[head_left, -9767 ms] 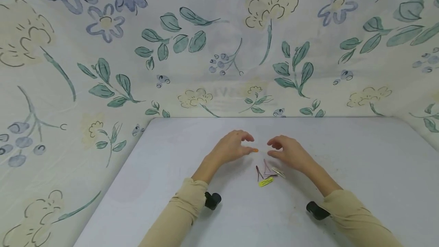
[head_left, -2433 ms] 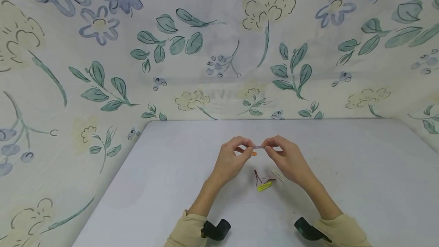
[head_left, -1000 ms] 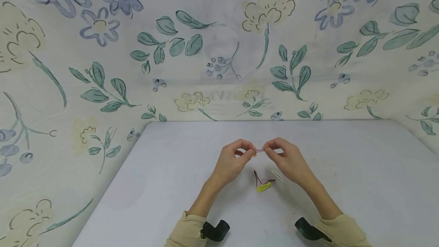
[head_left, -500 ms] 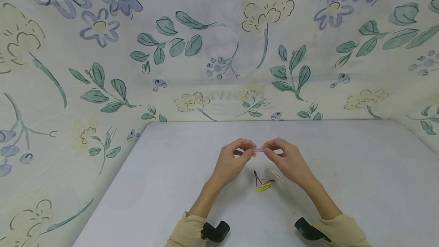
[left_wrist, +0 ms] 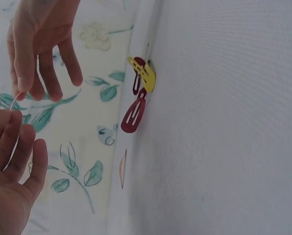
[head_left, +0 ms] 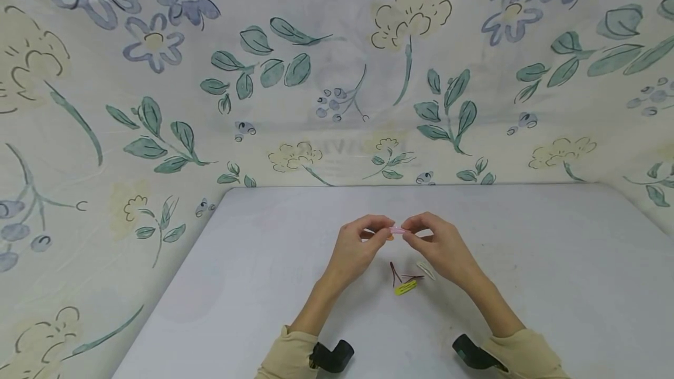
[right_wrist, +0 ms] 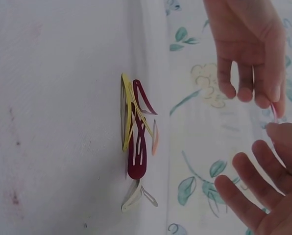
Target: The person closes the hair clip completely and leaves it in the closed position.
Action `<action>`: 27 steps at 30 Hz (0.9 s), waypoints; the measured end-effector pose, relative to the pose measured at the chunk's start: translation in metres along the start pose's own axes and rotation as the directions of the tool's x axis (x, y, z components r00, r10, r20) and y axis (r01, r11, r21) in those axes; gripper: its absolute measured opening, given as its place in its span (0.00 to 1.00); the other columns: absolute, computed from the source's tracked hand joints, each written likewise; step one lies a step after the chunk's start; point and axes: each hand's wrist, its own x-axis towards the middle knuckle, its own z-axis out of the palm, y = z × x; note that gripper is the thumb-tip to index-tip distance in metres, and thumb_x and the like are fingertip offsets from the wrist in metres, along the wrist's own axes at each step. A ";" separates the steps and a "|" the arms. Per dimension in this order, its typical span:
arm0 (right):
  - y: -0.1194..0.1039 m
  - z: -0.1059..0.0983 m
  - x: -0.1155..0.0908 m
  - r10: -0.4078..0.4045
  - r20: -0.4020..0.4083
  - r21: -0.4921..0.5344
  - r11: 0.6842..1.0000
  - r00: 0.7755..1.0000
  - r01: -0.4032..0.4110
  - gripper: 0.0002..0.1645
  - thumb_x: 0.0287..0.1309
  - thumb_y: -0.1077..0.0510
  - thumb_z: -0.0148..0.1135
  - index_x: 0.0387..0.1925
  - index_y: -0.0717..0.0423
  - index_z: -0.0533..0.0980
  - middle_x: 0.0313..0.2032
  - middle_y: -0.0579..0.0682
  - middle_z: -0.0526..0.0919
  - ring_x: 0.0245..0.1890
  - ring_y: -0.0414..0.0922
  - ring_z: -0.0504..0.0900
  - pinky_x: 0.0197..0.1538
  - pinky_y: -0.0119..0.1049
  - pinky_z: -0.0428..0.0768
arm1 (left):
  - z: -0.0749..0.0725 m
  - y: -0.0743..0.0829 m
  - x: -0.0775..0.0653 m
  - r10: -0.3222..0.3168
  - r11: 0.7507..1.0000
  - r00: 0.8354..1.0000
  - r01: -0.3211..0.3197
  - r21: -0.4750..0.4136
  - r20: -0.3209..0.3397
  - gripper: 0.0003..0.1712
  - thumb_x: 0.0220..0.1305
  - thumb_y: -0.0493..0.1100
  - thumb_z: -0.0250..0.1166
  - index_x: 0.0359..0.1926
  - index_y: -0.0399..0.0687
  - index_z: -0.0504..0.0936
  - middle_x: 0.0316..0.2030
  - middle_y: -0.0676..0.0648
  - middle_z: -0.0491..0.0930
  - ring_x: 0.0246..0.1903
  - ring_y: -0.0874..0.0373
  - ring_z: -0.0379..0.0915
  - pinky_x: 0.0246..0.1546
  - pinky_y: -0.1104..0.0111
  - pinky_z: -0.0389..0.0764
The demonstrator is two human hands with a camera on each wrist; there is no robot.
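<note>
In the head view a small pink snap hair clip (head_left: 397, 230) spans the gap between my fingertips, held above the table. My left hand (head_left: 358, 244) pinches its left end between thumb and index finger. The thumb and index finger of my right hand (head_left: 441, 245) pinch the other end. Both wrist views show the clip edge-on as a thin pink strip (left_wrist: 14, 100), (right_wrist: 274, 111), its ends hidden by fingertips. An orange hair clip (head_left: 390, 237) shows just below my left fingertips, partly covered by them.
Nearer me on the white table (head_left: 253, 285) lie a yellow hair clip (head_left: 406, 287), a dark red one (head_left: 393, 272), another dark red one (head_left: 413, 277) and a white one (head_left: 426, 269). Behind the table hangs a flowered cloth (head_left: 337, 81).
The pink clip lay among the others at first; both hands have since lifted it and now pinch its ends. Over the last second it has turned slightly between the fingertips.
</note>
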 end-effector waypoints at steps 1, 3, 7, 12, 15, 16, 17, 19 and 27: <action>0.000 0.000 0.000 -0.005 -0.002 -0.002 1.000 1.000 0.005 0.08 0.61 0.63 0.65 0.43 0.58 0.79 0.40 0.50 0.82 0.43 0.48 0.81 0.48 0.47 0.83 | 0.000 -0.002 0.000 0.004 1.000 1.000 -0.004 0.002 0.001 0.10 0.66 0.36 0.64 0.47 0.39 0.84 0.39 0.43 0.85 0.42 0.51 0.79 0.49 0.57 0.78; 0.000 0.000 0.001 -0.014 -0.004 -0.008 1.000 1.000 0.014 0.08 0.62 0.64 0.65 0.43 0.58 0.79 0.40 0.50 0.82 0.44 0.48 0.81 0.47 0.46 0.84 | 0.000 -0.004 0.000 0.012 1.000 1.000 -0.012 0.000 0.004 0.10 0.66 0.37 0.64 0.47 0.42 0.84 0.39 0.45 0.85 0.41 0.53 0.79 0.49 0.58 0.78; 0.002 0.000 0.001 -0.041 -0.012 -0.031 0.999 0.999 0.041 0.08 0.62 0.64 0.64 0.43 0.58 0.79 0.41 0.50 0.83 0.44 0.48 0.81 0.47 0.46 0.84 | 0.000 -0.005 -0.001 0.038 0.999 0.999 -0.038 0.003 0.006 0.09 0.66 0.38 0.65 0.46 0.45 0.85 0.37 0.47 0.85 0.40 0.55 0.79 0.48 0.59 0.79; 0.005 0.001 0.001 -0.096 -0.023 -0.114 0.989 0.995 0.092 0.08 0.62 0.64 0.65 0.43 0.58 0.79 0.40 0.50 0.83 0.43 0.47 0.82 0.46 0.46 0.84 | -0.001 -0.007 0.000 0.091 0.995 0.996 -0.091 0.046 0.006 0.10 0.64 0.34 0.65 0.45 0.42 0.85 0.37 0.47 0.85 0.38 0.56 0.79 0.45 0.63 0.81; 0.005 0.001 0.000 -0.113 -0.025 -0.146 0.983 0.993 0.108 0.09 0.61 0.64 0.66 0.43 0.58 0.79 0.40 0.49 0.83 0.42 0.47 0.82 0.45 0.46 0.84 | 0.000 -0.007 0.000 0.118 0.990 0.993 -0.119 0.081 0.012 0.10 0.63 0.33 0.65 0.45 0.40 0.85 0.38 0.46 0.85 0.37 0.57 0.79 0.43 0.66 0.81; 0.005 0.001 0.000 -0.113 -0.025 -0.153 0.982 0.993 0.108 0.09 0.61 0.64 0.66 0.44 0.58 0.79 0.40 0.49 0.83 0.42 0.47 0.82 0.45 0.46 0.84 | 0.000 -0.007 0.000 0.123 0.988 0.992 -0.124 0.092 0.014 0.10 0.63 0.34 0.66 0.46 0.40 0.85 0.38 0.47 0.85 0.37 0.57 0.79 0.43 0.66 0.81; 0.004 0.001 0.000 -0.113 -0.024 -0.157 0.982 0.993 0.108 0.09 0.61 0.64 0.66 0.44 0.58 0.79 0.40 0.49 0.83 0.42 0.47 0.82 0.45 0.46 0.84 | 0.000 -0.008 0.000 0.126 0.987 0.992 -0.127 0.099 0.015 0.10 0.63 0.34 0.66 0.46 0.40 0.85 0.38 0.47 0.85 0.38 0.58 0.79 0.43 0.67 0.81; 0.003 0.000 0.000 -0.113 -0.023 -0.158 0.982 0.993 0.108 0.09 0.61 0.64 0.66 0.44 0.58 0.79 0.40 0.50 0.83 0.42 0.47 0.82 0.46 0.46 0.84 | -0.001 -0.007 0.000 0.131 0.985 0.991 -0.132 0.110 0.017 0.10 0.63 0.34 0.66 0.46 0.40 0.85 0.38 0.48 0.85 0.38 0.58 0.79 0.43 0.68 0.80; 0.000 -0.001 -0.001 -0.106 -0.010 -0.153 0.983 0.994 0.103 0.09 0.61 0.63 0.66 0.44 0.58 0.79 0.39 0.49 0.83 0.42 0.46 0.82 0.46 0.46 0.84 | -0.002 -0.007 0.000 0.166 0.976 0.986 -0.168 0.140 0.026 0.11 0.62 0.35 0.66 0.46 0.38 0.84 0.38 0.48 0.85 0.38 0.58 0.78 0.43 0.67 0.81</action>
